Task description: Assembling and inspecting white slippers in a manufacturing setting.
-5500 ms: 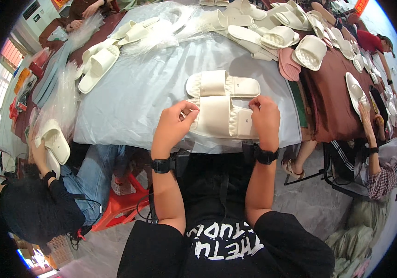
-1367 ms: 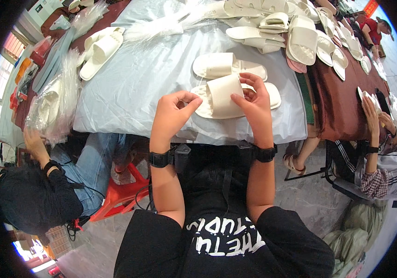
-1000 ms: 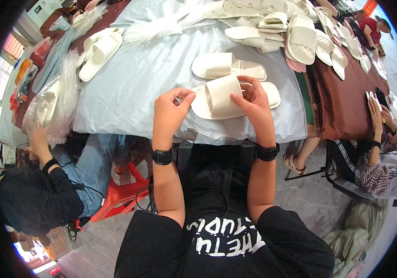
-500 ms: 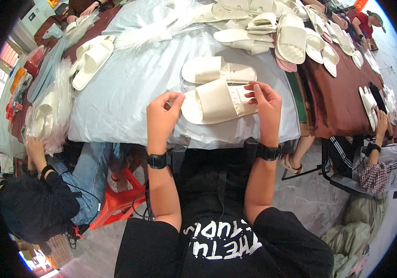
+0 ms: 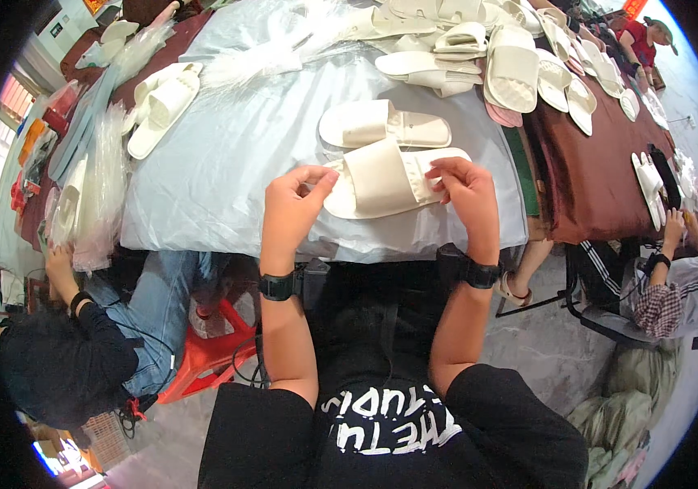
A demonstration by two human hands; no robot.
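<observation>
Near slide sandal (image 5: 385, 179), cream-white with a broad strap, lying across the near edge of the pale blue table cover (image 5: 218, 163), heel end to the right. Right hand (image 5: 467, 191) closed on that heel end, thumb and fingers pinched around the rim. Left hand (image 5: 292, 208) curled at the toe end, thumb and forefinger pressed together just beside the sole; whether anything sits between them, impossible to tell. Second matching sandal (image 5: 383, 126) flat just beyond the first, nearly touching it. Heap of more white sandals (image 5: 479, 49) at the far right corner. Another pair (image 5: 161, 102) toward the left edge, near clear plastic bags (image 5: 100, 175).
</observation>
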